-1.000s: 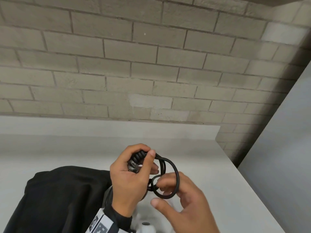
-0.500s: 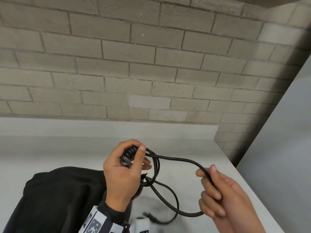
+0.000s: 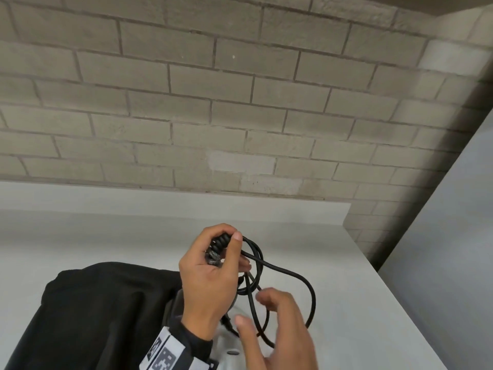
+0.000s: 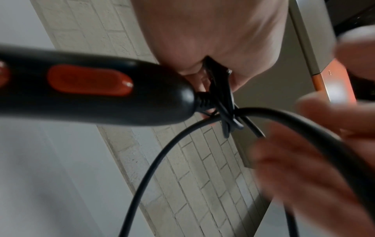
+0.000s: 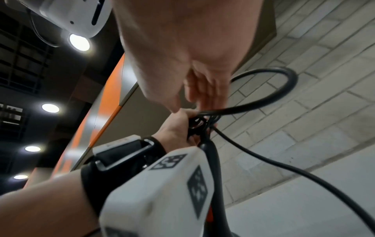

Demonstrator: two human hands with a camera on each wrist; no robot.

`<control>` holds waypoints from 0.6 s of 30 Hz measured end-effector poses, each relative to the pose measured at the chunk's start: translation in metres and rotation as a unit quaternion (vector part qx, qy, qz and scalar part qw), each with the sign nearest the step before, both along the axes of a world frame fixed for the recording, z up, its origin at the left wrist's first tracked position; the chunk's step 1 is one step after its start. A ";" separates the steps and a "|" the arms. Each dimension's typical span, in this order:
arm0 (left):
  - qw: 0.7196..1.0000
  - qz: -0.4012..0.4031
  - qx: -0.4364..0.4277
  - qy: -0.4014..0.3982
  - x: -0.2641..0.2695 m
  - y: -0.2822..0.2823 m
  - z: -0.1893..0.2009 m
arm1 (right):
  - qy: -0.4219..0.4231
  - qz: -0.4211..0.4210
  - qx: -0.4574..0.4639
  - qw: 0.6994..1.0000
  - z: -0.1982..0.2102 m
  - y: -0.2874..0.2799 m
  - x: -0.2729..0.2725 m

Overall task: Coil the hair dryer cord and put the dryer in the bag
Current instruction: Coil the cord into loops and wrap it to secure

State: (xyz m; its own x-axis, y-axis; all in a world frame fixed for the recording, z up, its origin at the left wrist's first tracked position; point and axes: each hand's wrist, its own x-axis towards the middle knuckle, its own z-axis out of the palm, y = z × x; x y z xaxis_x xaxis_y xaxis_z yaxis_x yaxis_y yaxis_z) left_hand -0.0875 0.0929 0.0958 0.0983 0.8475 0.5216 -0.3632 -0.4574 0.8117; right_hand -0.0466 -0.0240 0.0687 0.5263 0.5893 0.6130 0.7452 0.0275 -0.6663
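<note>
My left hand (image 3: 210, 268) is raised over the counter and grips the ribbed cord end of the hair dryer together with several gathered loops of black cord (image 3: 310, 292). The dryer handle (image 4: 89, 80) is black with a red-orange switch; in the head view the hand hides most of it. My right hand (image 3: 269, 324) sits just below and to the right of the left, blurred, fingers curled with a strand of cord (image 4: 154, 162) running between thumb and fingers. A loose loop (image 5: 290, 80) bulges out past it to the right. The black bag (image 3: 101, 316) lies on the counter to the left.
The grey counter (image 3: 346, 263) ends at a brick wall (image 3: 213, 116) behind and at a grey panel (image 3: 440, 249) on the right. The bag covers the counter's near left part.
My right hand has swung back from the far right toward my left hand, bringing the stretched cord in as a smaller loop. My left hand has kept its grip and place.
</note>
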 end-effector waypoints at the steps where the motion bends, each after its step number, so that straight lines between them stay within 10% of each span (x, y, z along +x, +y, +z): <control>1: 1.000 0.001 0.001 0.005 -0.001 -0.001 0.000 | 0.029 -0.003 -0.046 0.998 -0.003 0.003 0.001; 4: 1.000 0.003 0.011 0.016 -0.003 -0.002 0.001 | 0.093 0.076 -0.146 0.982 -0.005 -0.001 0.008; 11: 0.999 0.015 0.031 0.018 -0.010 0.005 0.002 | -0.173 0.111 -0.305 0.930 -0.043 -0.025 0.058; 14: 0.999 0.025 0.030 0.013 -0.014 0.010 0.003 | -0.067 0.288 -0.226 0.928 -0.091 -0.060 0.091; 16: 0.999 0.027 0.027 0.014 -0.015 0.011 0.003 | 0.211 0.518 -0.113 0.821 -0.126 -0.079 0.128; 18: 0.999 0.023 0.029 0.020 -0.013 0.010 0.003 | 0.315 0.529 -0.035 0.787 -0.130 -0.061 0.152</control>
